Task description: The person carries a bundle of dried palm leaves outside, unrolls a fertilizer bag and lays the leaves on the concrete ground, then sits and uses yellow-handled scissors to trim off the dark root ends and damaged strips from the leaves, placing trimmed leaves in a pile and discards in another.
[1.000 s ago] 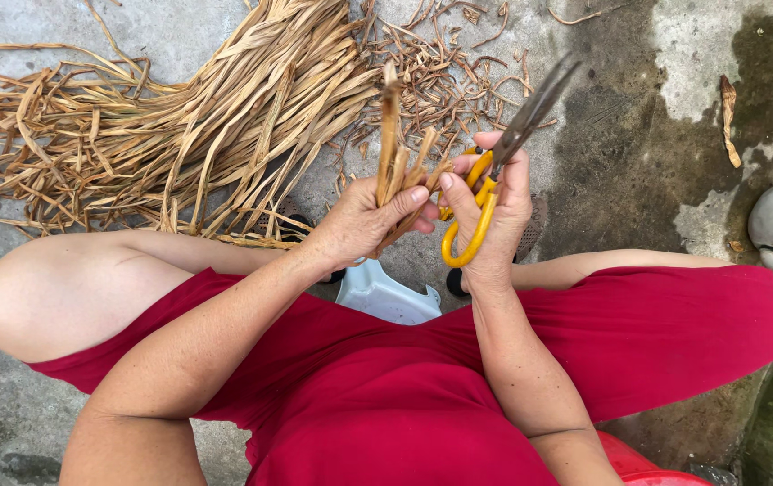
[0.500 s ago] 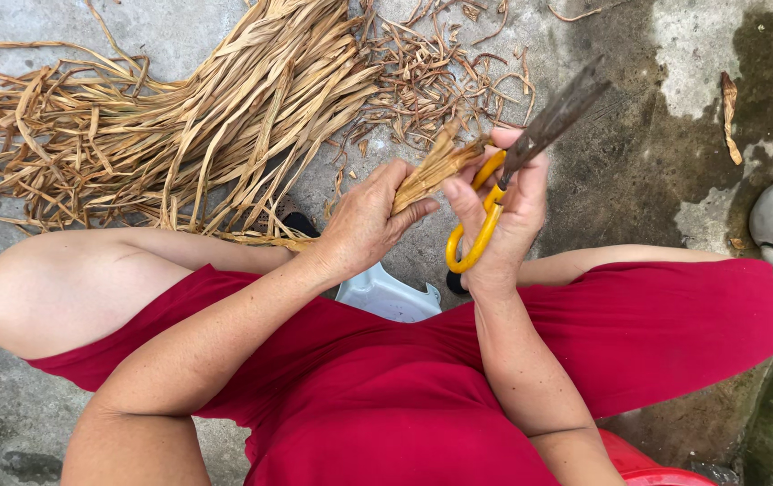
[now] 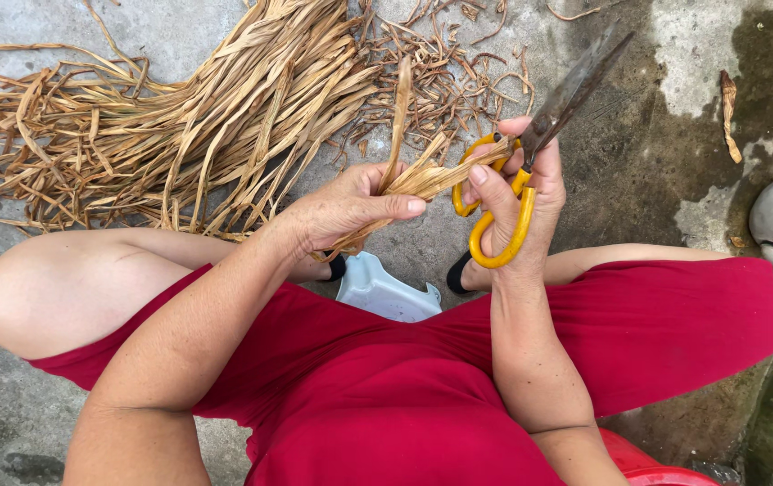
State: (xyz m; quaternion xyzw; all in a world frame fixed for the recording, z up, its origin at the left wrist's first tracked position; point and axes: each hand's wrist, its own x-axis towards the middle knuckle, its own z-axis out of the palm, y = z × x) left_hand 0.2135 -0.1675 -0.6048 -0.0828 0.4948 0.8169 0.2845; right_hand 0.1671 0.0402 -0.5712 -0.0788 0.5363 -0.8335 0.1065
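Strips (image 3: 418, 180) raised | dry, tan | left hand (image 3: 350, 205) gripping | scissors (image 3: 530, 153)

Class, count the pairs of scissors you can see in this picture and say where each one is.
1. The yellow-handled scissors are held in the right hand, blades pointing up and away, beside the dried strips gripped by the left hand. Others could lie hidden under the leaf pile.

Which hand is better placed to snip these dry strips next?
Probably the right hand: it already grips the yellow-handled scissors, while the left hand pinches the dried strips beside them.
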